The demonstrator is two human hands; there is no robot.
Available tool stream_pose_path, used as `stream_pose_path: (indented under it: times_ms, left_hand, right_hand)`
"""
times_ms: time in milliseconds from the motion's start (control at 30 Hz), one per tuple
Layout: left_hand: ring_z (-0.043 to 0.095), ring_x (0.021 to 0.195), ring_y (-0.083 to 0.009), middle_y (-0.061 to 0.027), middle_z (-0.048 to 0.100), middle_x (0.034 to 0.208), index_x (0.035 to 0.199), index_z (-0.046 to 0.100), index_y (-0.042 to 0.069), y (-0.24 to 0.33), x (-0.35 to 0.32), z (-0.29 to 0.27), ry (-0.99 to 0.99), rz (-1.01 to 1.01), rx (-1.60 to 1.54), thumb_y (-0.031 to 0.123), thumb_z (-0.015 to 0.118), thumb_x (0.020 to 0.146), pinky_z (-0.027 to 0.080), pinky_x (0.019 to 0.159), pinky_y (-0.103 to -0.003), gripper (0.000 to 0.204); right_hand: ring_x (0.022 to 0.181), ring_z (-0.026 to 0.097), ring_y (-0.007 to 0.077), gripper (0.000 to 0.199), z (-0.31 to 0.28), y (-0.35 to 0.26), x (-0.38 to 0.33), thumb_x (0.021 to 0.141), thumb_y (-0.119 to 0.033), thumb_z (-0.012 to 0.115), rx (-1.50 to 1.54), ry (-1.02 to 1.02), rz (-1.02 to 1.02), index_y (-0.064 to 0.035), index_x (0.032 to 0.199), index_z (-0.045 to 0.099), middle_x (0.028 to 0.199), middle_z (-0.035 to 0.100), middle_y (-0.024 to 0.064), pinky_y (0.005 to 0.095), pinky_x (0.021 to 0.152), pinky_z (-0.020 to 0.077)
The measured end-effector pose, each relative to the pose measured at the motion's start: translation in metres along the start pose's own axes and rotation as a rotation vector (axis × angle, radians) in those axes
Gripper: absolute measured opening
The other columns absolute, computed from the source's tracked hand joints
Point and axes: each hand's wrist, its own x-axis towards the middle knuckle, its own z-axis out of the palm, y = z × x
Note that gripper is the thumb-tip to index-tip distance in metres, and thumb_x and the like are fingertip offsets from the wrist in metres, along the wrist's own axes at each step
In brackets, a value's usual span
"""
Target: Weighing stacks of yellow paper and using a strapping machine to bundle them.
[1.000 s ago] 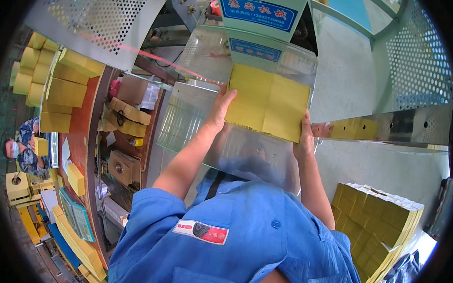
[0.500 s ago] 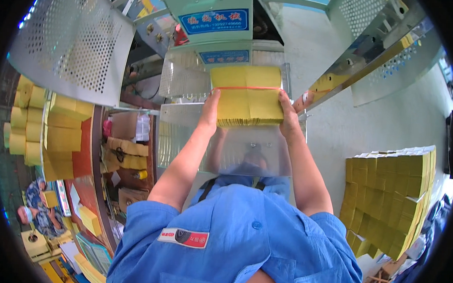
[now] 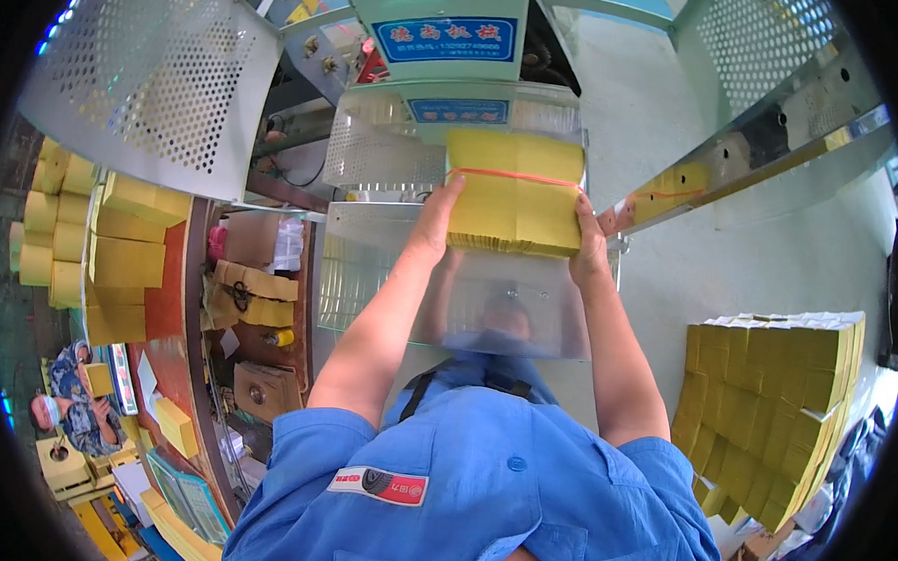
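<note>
Both of my hands clasp a thick bundle of yellow paper sheets bound by a thin red band. My left hand presses its left side and my right hand grips its right side. The bundle rests against the shiny metal tray of a pale green machine in front of me. My arms reach up from blue short sleeves.
A tall stack of yellow paper bundles stands at the right. More yellow bundles sit on a reddish table at the left, by brown cardboard pieces. Perforated metal guards flank the machine. Two other people are at the far left.
The bundle has moved from tilted and off to the right to squarely centred on the machine's tray, with both hands still on its sides. The view has swung toward the machine.
</note>
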Motion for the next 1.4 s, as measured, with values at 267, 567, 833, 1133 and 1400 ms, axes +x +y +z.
stream_pose_path:
  times_ms: [267,567,833,1133,1400]
  left_hand:
    - [0.048,0.124,-0.0189,-0.0083,0.053,0.133,0.140,0.045,0.006,0.002,-0.010,0.006,0.087,0.051,-0.055,0.046,0.063,0.091,0.036,0.104,-0.033,0.066]
    - [0.052,0.116,-0.0160,-0.0098,0.058,0.125,0.132,0.053,0.003,-0.034,-0.137,-0.031,0.458,0.161,0.035,0.036,0.059,0.095,0.040,0.098,-0.030,0.050]
    - [0.058,0.086,-0.0101,-0.0040,0.065,0.098,0.109,0.061,0.001,-0.016,-0.203,-0.085,0.742,0.144,0.450,0.027,0.060,0.097,0.047,0.078,-0.026,0.028]
    - [0.055,0.077,-0.0058,0.0019,0.060,0.086,0.099,0.059,0.008,-0.014,-0.203,-0.119,0.567,0.246,0.002,0.016,0.061,0.094,0.045,0.070,-0.022,0.009]
    - [0.055,0.087,-0.0079,-0.0008,0.059,0.093,0.100,0.055,0.005,-0.004,-0.211,-0.102,0.500,0.249,0.049,0.012,0.061,0.095,0.047,0.080,-0.025,0.010]
  right_hand:
    - [0.130,0.043,0.0204,0.065,-0.008,0.003,0.005,0.093,-0.045,0.061,-0.039,-0.065,0.012,-0.0072,0.143,0.044,0.138,0.049,0.0069,0.0359,0.110,0.0326]
    - [0.130,0.042,0.0188,0.057,0.023,0.020,-0.068,0.100,-0.040,0.047,-0.235,-0.349,0.118,-0.0018,0.141,0.045,0.140,0.048,0.0090,0.0313,0.110,0.0299]
    - [0.091,0.065,0.0191,0.034,0.068,0.021,-0.097,0.098,-0.030,0.052,-1.199,-0.410,-0.201,-0.0006,0.111,0.063,0.099,0.068,0.0175,0.0341,0.082,0.0496]
    - [0.093,0.057,0.0116,0.013,0.070,0.026,-0.078,0.092,-0.012,0.060,-0.382,-0.397,0.001,-0.0001,0.098,0.063,0.097,0.064,0.0046,0.0249,0.084,0.0440]
    - [0.086,0.055,0.0100,0.009,0.069,0.053,-0.092,0.095,-0.011,0.060,-0.345,-0.233,-0.128,-0.0030,0.099,0.058,0.093,0.059,0.0015,0.0249,0.077,0.0454]
